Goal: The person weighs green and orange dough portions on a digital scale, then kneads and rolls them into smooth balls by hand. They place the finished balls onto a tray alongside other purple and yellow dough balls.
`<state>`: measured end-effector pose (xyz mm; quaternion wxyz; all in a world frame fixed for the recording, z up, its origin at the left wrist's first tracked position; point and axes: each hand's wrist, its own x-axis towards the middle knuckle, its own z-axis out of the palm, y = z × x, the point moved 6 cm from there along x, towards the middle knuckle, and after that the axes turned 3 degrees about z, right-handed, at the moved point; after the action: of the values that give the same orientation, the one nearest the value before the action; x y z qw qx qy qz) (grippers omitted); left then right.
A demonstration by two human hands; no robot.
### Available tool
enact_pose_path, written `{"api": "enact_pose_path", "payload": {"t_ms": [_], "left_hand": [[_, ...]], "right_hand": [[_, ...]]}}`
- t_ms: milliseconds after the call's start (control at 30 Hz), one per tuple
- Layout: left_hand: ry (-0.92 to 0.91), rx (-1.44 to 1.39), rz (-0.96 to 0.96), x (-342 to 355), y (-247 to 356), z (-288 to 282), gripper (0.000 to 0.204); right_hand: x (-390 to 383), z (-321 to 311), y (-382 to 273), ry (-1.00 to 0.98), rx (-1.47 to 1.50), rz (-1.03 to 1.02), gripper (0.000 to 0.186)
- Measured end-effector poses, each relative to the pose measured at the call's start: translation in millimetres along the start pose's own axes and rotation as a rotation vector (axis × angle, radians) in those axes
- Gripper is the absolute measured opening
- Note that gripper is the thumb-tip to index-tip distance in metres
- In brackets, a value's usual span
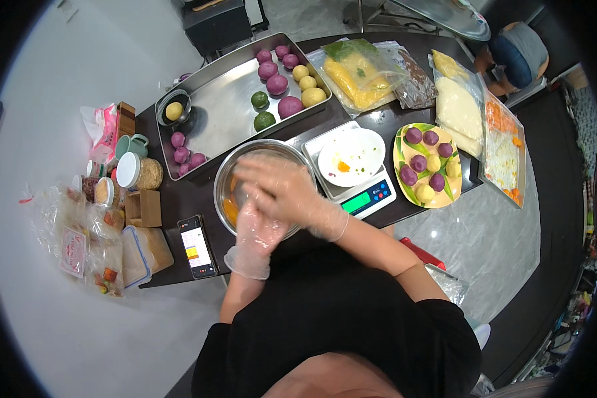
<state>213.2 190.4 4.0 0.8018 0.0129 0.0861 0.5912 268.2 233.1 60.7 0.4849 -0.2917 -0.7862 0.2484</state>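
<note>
Both my hands wear clear plastic gloves and are pressed together over a steel mixing bowl (221, 174). My right hand (278, 189) lies on top, its fingers curved over my left hand (255, 229) and slightly smeared by motion. Whatever sits between the palms is hidden. Orange food (231, 209) shows in the bowl, at its left side. Close to my right hand stands a digital kitchen scale (365, 197), bearing a white plate (335, 142) with small orange and green smears on it.
Behind the bowl, a metal tray (212, 109) holds purple, yellow and green dough balls. A patterned plate (438, 195) of smaller balls stands right of the scale. Bagged doughs (361, 79) lie at the back. On the left are a phone (197, 249), jars (139, 172) and a lidded container (146, 255).
</note>
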Motion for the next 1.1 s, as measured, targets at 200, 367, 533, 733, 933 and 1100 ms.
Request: {"api": "enact_pose_path", "payload": {"t_ms": [200, 367, 533, 733, 933, 1100], "left_hand": [[0.011, -0.097, 0.320, 8, 20, -4, 0.047], [-0.019, -0.003, -0.005, -2, 28, -2, 0.044], [-0.057, 0.238, 0.109, 5, 2, 6, 0.049], [0.089, 0.204, 0.103, -1, 34, 3, 0.052], [0.007, 0.091, 0.025, -6, 32, -34, 0.042], [-0.181, 0.234, -0.008, 11, 7, 2, 0.054]], "right_hand": [[-11, -1, -22, -0.033, 0.065, -0.128, 0.025], [-2, -14, 3, 0.029, -0.008, -0.076, 0.026], [-4, 5, -21, -0.051, 0.063, -0.165, 0.027], [-18, -8, -10, -0.052, 0.026, -0.101, 0.020], [-1, -6, 13, -0.032, -0.001, -0.024, 0.029], [-17, -5, -23, 0.143, 0.058, -0.197, 0.022]]}}
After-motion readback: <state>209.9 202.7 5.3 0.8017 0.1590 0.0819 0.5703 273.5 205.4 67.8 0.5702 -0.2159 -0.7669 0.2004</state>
